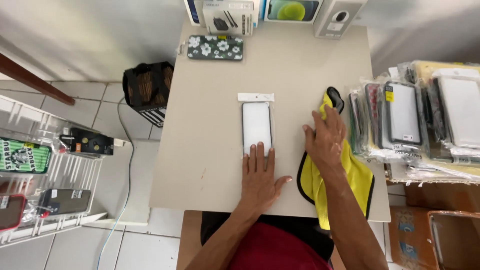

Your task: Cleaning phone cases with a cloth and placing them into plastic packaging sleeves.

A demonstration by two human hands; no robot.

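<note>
A phone case in a clear plastic sleeve lies flat in the middle of the beige table. My left hand rests palm down with its fingertips on the near end of that sleeve. To the right, my right hand lies flat on a yellow cloth with black edging, which hangs over the table's front edge.
A floral phone case lies at the table's far edge, in front of several product boxes. Stacks of packaged phone cases sit to the right. A white wire rack with cases stands on the left; a black bag sits on the floor.
</note>
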